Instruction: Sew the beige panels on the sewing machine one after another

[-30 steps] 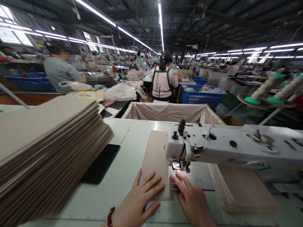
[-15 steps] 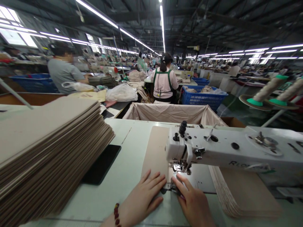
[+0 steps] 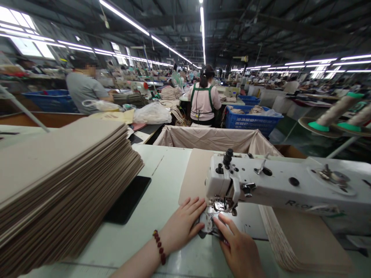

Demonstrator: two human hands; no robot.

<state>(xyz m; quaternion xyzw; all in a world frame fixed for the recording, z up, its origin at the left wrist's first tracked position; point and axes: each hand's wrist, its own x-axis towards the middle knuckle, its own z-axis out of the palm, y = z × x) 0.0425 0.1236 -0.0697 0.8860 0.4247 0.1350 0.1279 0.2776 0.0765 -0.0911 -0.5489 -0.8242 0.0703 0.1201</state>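
Observation:
A beige fabric panel (image 3: 194,175) lies on the pale green table, its right side running behind the head of the white sewing machine (image 3: 257,181). My left hand (image 3: 184,220), with a dark red bead bracelet at the wrist, rests flat, fingertips on the panel's near edge and thumb spread toward the needle plate. Just right of the plate, in front of the presser foot (image 3: 222,205), is my right hand (image 3: 239,245). Its index and middle fingers are stretched out; something small and dark, too hidden to name, shows under its curled fingers.
A tall stack of beige panels (image 3: 66,170) fills the left, with a black flat phone-like object (image 3: 129,200) beside it. More panels (image 3: 310,243) lie under the machine arm. Behind the table stand a cloth-lined bin (image 3: 208,138), thread cones (image 3: 339,112) and two seated people.
The panel has moved away from me, past the presser foot, and my left hand has followed it forward. The view has shifted slightly left. My right hand stays by the plate.

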